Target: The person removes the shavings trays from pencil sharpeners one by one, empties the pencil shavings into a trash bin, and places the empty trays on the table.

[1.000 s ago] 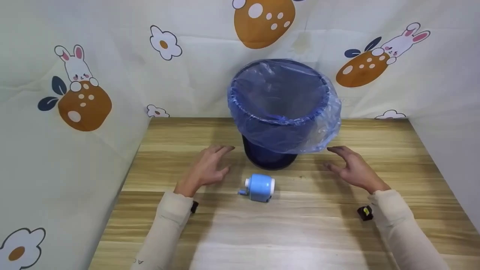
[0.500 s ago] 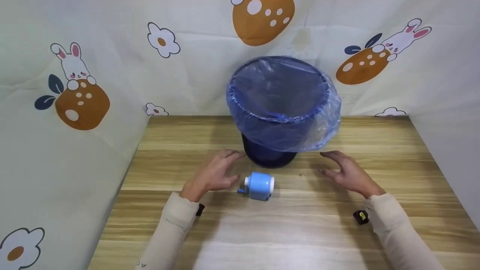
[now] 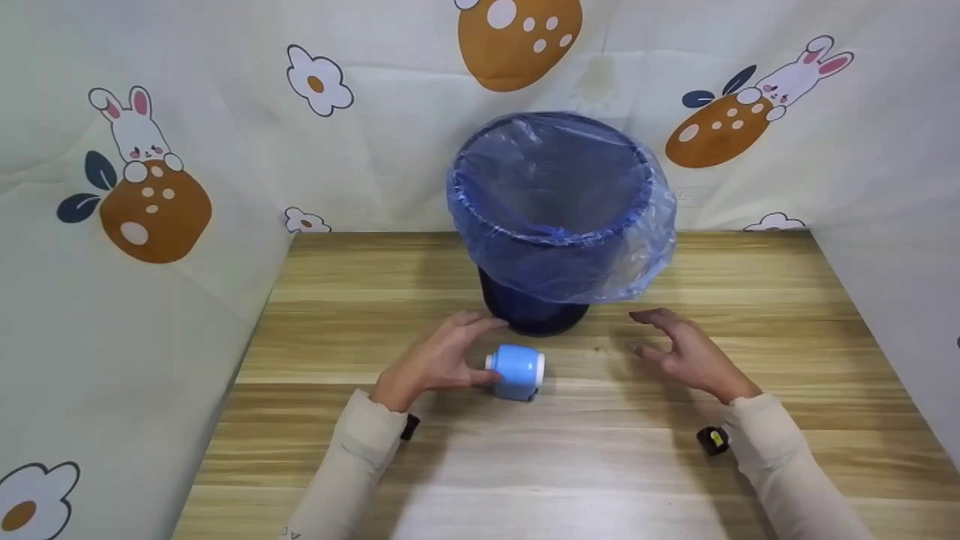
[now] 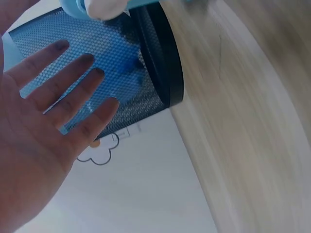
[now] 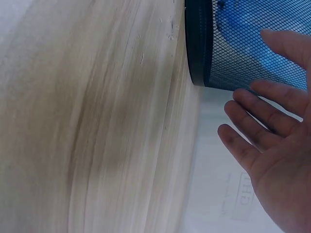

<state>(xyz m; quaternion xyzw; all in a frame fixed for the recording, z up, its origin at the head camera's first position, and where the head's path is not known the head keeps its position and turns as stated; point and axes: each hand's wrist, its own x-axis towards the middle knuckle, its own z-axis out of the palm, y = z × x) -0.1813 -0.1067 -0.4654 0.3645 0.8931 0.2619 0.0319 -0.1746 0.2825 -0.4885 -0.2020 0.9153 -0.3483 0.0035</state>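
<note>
A light blue crank pencil sharpener (image 3: 520, 373) with a white end stands on the wooden table in the head view. My left hand (image 3: 439, 356) is at its left side with fingers apart, the thumb overlapping the sharpener's edge; whether it touches cannot be told. In the left wrist view, the fingers of that hand (image 4: 53, 114) are spread, and part of the sharpener (image 4: 104, 7) shows at the top. Farther right, my right hand (image 3: 696, 356) hovers over the table, holding nothing. Its fingers (image 5: 257, 119) look loosely extended in the right wrist view.
Behind the sharpener stands a dark mesh waste bin (image 3: 529, 315), lined with a translucent blue plastic bag (image 3: 570, 274) folded over its rim. Pale cloth with printed rabbits (image 3: 142, 146) hangs around the table (image 3: 600, 457). Each wrist carries a small black camera (image 3: 712, 440).
My left hand has moved right to the sharpener, its thumb now covering the crank side. My right hand has drifted slightly left and nearer. The sharpener stays in place.
</note>
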